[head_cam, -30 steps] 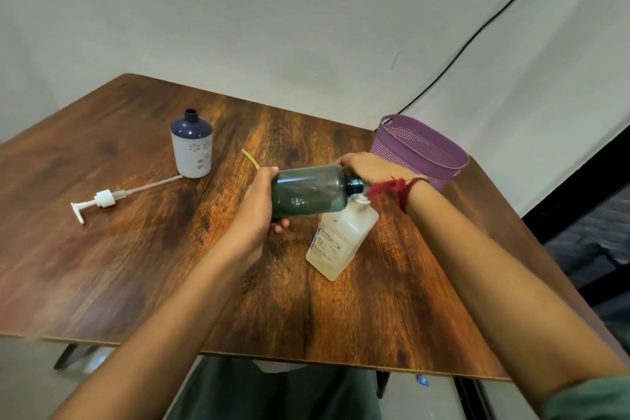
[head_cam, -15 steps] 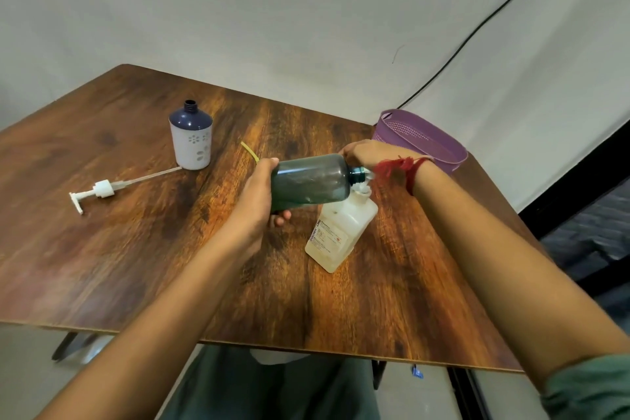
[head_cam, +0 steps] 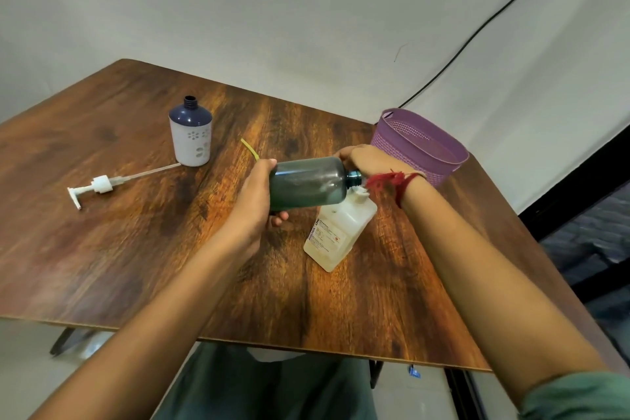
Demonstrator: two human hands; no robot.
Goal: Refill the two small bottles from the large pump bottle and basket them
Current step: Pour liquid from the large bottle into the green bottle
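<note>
My left hand (head_cam: 254,196) grips the base of a large dark green bottle (head_cam: 306,182), which lies almost level in the air with its open neck pointing right. That neck hangs just over the mouth of a small white rectangular bottle (head_cam: 335,235) standing on the table. My right hand (head_cam: 363,158) holds the green bottle near its shoulder and neck; a red thread is tied around that wrist. A second small bottle (head_cam: 191,135), white with a dark blue top and no cap, stands at the back left. The purple basket (head_cam: 421,143) sits at the right rear.
A white pump head with its long tube (head_cam: 99,184) lies on the wooden table (head_cam: 119,266) at the left. A thin yellow strip (head_cam: 250,148) lies behind the green bottle. A black cable (head_cam: 477,32) runs down the white backdrop.
The green bottle stays tilted over the white bottle's mouth, its neck a little closer to it. Both hands keep their grip; the view has shifted slightly.
</note>
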